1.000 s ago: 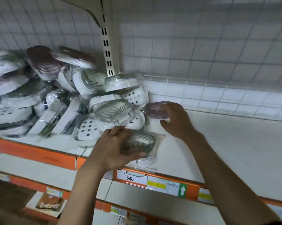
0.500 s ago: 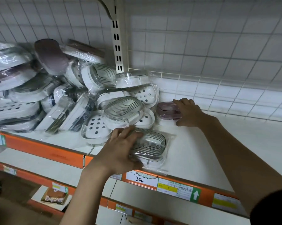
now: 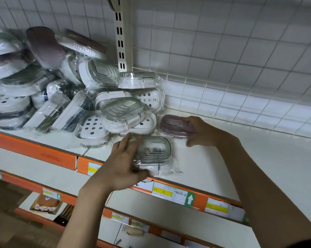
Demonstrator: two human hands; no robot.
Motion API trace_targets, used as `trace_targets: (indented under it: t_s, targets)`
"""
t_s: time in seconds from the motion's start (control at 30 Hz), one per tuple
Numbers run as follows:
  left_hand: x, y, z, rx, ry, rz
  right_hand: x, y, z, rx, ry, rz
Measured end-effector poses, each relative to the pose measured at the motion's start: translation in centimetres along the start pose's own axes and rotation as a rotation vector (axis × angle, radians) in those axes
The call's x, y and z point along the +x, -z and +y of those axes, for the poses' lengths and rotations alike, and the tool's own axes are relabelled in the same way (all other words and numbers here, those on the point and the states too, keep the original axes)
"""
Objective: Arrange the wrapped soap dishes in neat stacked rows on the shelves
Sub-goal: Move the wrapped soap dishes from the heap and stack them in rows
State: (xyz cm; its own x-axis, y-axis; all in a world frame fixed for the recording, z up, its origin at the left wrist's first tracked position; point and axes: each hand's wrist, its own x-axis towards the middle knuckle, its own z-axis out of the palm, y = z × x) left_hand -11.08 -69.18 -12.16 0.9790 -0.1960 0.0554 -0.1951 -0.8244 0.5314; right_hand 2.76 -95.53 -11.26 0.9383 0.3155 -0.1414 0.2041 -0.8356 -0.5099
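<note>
White metal shelf point(image 3: 240, 158) with orange front rail, loose pile of plastic-wrapped soap dishes point(image 3: 70, 97) at left. Left hand point(image 3: 122, 161) grips clear ribbed wrapped soap dish point(image 3: 154, 151) at shelf front; right hand point(image 3: 203, 131) grasps mauve translucent soap dish point(image 3: 174, 126) just behind it.

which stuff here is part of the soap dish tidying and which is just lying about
Job: grey wrapped soap dish under the left hand; purple soap dish in the right hand; jumbled pile; shelf.
Lying about: brown packet on the lower shelf; price labels.
</note>
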Motion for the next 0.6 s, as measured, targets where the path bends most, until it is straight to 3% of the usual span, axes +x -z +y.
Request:
trace_targets:
  t_s: [0.23, 0.37, 0.6]
  targets:
    - [-1.2, -1.4, 1.7, 0.124, 0.062, 0.462, -6.9, -1.1, 0.0, 0.212, -0.041, 0.384]
    - [-3.1, -3.2, 3.9, 0.056, 0.048, 0.711, -11.0, -2.0, 1.1, 0.388, -0.005, 0.553]
    - [-6.7, -6.3, 7.6, -0.140, 0.010, 0.839, -16.2, -4.2, 1.6, 0.434, 0.072, 0.645]
